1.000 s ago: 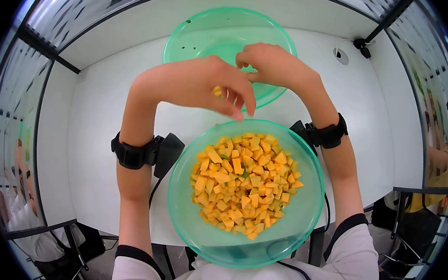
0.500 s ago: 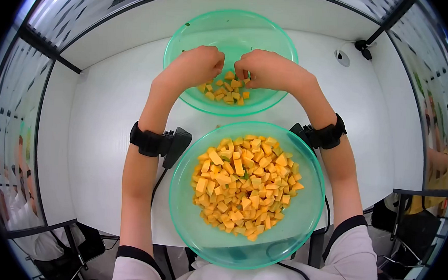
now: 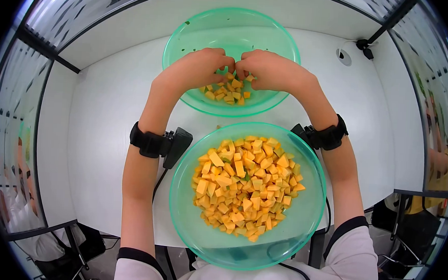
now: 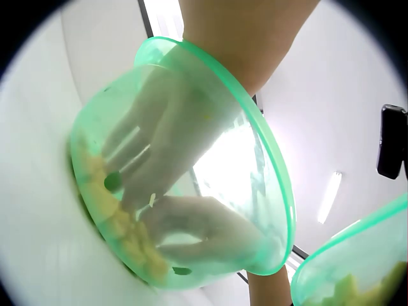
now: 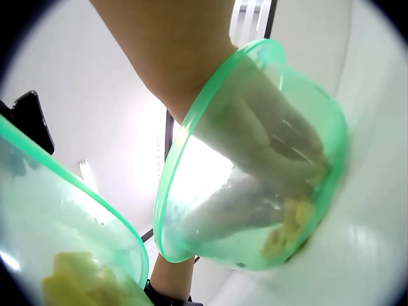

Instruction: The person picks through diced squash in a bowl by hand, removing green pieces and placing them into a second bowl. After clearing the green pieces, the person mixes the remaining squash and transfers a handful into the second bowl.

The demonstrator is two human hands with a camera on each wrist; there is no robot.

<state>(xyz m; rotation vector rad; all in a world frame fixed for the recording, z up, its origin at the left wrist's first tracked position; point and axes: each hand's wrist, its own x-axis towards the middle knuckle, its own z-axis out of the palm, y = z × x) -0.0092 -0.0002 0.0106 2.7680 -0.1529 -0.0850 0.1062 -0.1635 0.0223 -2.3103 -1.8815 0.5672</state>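
Two translucent green bowls stand one behind the other: the far bowl (image 3: 241,19) holds a small heap of orange cubes (image 3: 228,96), the near bowl (image 3: 187,230) a large heap (image 3: 244,187). My left hand (image 3: 200,67) reaches into the far bowl, fingers loosely bent over the cubes. Facing it inside that bowl, my right hand (image 3: 272,71) pinches an orange cube (image 3: 250,78) between thumb and finger. Seen through the bowl wall in the left wrist view, the left hand (image 4: 166,127) has its fingers down at the cubes; the right wrist view shows the right hand (image 5: 264,134) blurred.
Both bowls are on a white table (image 3: 103,107) with low white walls around it. Small dark specks cling to the far bowl's inside. A round cable hole (image 3: 344,57) is at the back right. Black cables run from the wrist cameras beside the near bowl.
My left hand has gone from above the gap between the bowls, with cubes in it, down into the far bowl, where a small heap now shows. The right hand has stayed there.
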